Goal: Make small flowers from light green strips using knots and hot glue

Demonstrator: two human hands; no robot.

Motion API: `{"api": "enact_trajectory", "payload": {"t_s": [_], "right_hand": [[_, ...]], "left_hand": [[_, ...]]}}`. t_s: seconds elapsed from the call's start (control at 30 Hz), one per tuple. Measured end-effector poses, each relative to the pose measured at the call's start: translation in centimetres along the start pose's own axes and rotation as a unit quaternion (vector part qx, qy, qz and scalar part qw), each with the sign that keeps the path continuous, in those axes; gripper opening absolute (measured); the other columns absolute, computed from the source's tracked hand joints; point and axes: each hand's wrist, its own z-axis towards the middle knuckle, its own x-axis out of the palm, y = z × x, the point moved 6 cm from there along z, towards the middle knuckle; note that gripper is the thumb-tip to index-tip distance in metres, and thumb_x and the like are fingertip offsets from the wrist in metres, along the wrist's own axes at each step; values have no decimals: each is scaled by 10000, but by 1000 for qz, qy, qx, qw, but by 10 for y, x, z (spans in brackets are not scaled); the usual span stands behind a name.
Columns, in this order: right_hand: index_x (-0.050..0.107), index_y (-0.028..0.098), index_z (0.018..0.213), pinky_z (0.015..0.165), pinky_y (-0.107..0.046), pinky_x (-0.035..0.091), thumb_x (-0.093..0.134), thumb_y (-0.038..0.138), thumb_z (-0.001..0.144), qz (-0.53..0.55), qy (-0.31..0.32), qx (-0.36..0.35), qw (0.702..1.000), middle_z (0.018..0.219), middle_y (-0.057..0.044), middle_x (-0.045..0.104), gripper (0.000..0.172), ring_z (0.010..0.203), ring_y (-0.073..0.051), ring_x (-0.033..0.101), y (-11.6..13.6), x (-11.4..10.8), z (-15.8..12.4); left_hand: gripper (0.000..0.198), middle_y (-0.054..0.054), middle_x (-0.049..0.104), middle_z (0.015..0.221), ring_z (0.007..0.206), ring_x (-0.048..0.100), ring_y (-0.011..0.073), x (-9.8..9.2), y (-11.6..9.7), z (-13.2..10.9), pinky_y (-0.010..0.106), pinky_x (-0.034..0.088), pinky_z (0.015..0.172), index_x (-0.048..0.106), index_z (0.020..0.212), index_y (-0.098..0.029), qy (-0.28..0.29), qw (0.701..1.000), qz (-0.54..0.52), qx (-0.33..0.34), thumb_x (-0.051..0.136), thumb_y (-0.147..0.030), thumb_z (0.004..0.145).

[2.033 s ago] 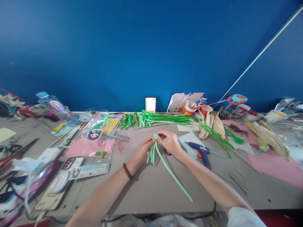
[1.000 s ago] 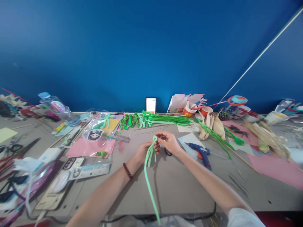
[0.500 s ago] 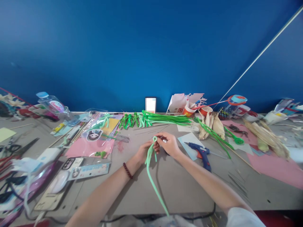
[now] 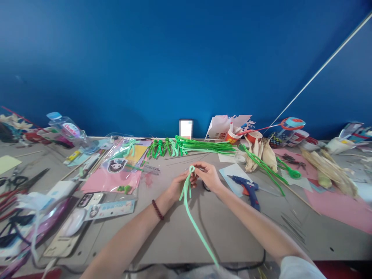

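Note:
Light green pipe cleaners (image 4: pixel 195 223) are held up over the middle of the table, with a small loop at the top and one long stem trailing toward the near edge. My left hand (image 4: pixel 179 186) is closed round them below the loop; a dark red bead bracelet is on that wrist. Beside the loop, my right hand (image 4: pixel 207 176) pinches the pipe cleaners from the other side. The fingertips of both hands are partly hidden behind the green strands. Beyond my hands lies a row of bundled green pipe cleaners (image 4: pixel 207 145).
A blue glue gun (image 4: pixel 249 190) lies right of my hands on light blue paper. Left are a clear plastic bag (image 4: pixel 117 153), a phone (image 4: pixel 90 199) and scissors (image 4: pixel 31 181). A bottle (image 4: pixel 68 128) and paper cups (image 4: pixel 232 136) stand near the blue wall.
The trailing end of the long green stem has swung to the right. My hands stay together at the loop, nearly in the same place; the whole view has shifted slightly.

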Motion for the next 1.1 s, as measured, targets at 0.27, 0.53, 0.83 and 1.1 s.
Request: {"api": "enact_trajectory", "payload": {"t_s": [0.27, 0.53, 0.83, 1.1], "right_hand": [[651, 189, 809, 590, -243, 507, 651, 353, 736, 2, 13, -36, 999, 776, -23, 652, 180, 671, -130, 610, 3, 0, 0], [640, 162, 743, 543, -251, 479, 709, 441, 686, 115, 85, 86, 986, 712, -23, 653, 293, 593, -131, 608, -11, 9, 2], [651, 167, 749, 562, -245, 477, 738, 414, 678, 156, 133, 98, 974, 708, -12, 661, 271, 612, -128, 616, -7, 11, 1], [620, 180, 768, 560, -260, 491, 729, 418, 682, 146, 115, 83, 979, 698, -2, 639, 276, 601, -130, 596, -14, 9, 2]], "left_hand": [[164, -8, 431, 605, 560, 438, 97, -10, 0, 1, 241, 408, 577, 568, 677, -125, -42, 999, -15, 7, 680, -241, 708], [164, -1, 430, 597, 569, 454, 101, -10, 0, 3, 237, 419, 583, 570, 658, -126, -22, 1000, -15, 10, 622, -234, 770], [162, -2, 420, 579, 547, 443, 97, -9, 0, 3, 236, 410, 575, 571, 650, -124, -12, 1000, -3, 7, 623, -233, 757], [164, 0, 428, 598, 561, 441, 100, -9, 0, 2, 237, 406, 570, 584, 679, -120, -6, 1000, 4, 18, 642, -254, 756]]}}
